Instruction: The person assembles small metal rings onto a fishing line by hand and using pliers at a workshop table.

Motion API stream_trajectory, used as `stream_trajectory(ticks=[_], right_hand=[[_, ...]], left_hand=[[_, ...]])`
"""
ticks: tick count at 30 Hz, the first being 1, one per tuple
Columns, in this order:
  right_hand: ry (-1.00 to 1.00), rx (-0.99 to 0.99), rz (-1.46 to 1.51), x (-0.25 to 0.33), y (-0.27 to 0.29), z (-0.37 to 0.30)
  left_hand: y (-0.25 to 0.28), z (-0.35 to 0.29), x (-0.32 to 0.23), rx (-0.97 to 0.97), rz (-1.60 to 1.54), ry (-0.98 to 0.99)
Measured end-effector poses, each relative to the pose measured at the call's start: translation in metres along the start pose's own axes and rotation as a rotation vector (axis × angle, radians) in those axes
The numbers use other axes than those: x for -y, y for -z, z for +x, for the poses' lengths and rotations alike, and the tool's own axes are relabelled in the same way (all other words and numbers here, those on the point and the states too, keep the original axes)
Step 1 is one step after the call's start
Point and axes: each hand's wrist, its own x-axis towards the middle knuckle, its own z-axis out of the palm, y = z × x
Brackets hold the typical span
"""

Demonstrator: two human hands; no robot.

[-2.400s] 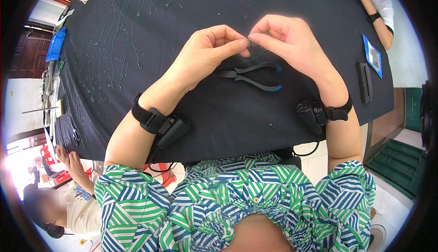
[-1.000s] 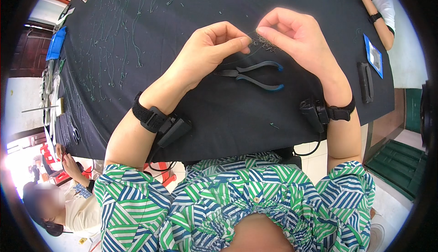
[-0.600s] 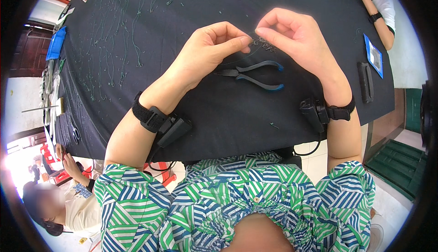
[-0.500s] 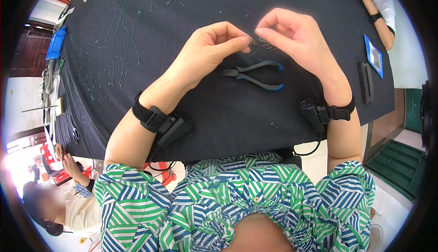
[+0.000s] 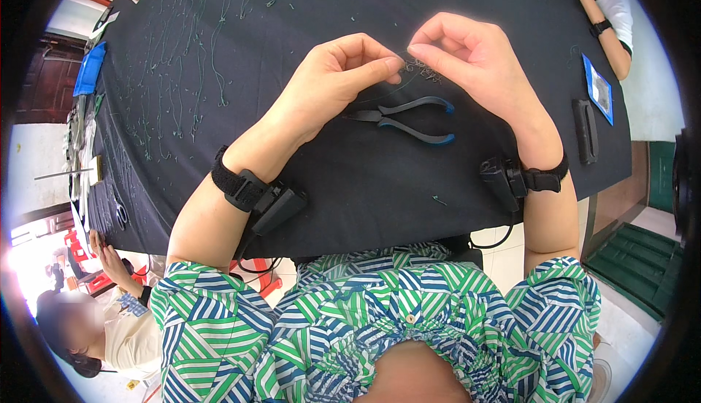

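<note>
My left hand (image 5: 349, 67) and my right hand (image 5: 471, 51) are raised over the black cloth with their fingertips pinched close together, a small gap between them. What each pinch holds is too fine to make out; a thin thread (image 5: 387, 98) curves just below the fingertips. Partly behind my right fingers lies a small heap of tiny metal pieces (image 5: 429, 76). Pliers (image 5: 381, 116) with blue-tipped handles rest on the cloth below the hands, jaws pointing left and handles spread, touched by neither hand.
Several dark green threads with tiny ends (image 5: 197, 60) lie across the left of the black cloth (image 5: 365, 191). At right are a blue-edged packet (image 5: 599, 90) and a black bar-shaped case (image 5: 585, 131). Scissors (image 5: 120, 213) lie at the left edge. Other people sit at lower left and upper right.
My hands keep almost the same pinched pose, with the right fingertips shifting very slightly. Pliers and threads stay where they were.
</note>
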Motion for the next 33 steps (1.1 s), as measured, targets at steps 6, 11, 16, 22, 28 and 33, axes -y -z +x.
stream_trajectory(ticks=[6,11,16,22,28,33], right_hand=[[0.003,-0.012,0.024,0.0010,-0.0008,-0.0001],[-0.015,-0.018,0.098,0.0036,-0.0042,-0.0003],[-0.018,0.009,0.109,0.0042,-0.0056,-0.0010],[-0.038,0.049,0.012,0.0071,-0.0016,-0.0022],[-0.050,0.073,-0.013,0.0065,0.0011,-0.0019],[-0.037,0.096,-0.012,0.0078,0.0038,-0.0021]], left_hand=[[-0.0004,-0.0010,-0.0009,0.029,-0.007,-0.021],[-0.0006,-0.0013,-0.0008,0.022,0.007,-0.013],[0.0000,-0.0016,-0.0005,0.022,-0.027,-0.009],[0.0008,-0.0010,0.0019,0.010,0.005,-0.037],[0.0001,-0.0006,0.0005,-0.003,-0.003,-0.007],[0.0000,-0.0007,-0.0004,-0.002,-0.015,-0.006]])
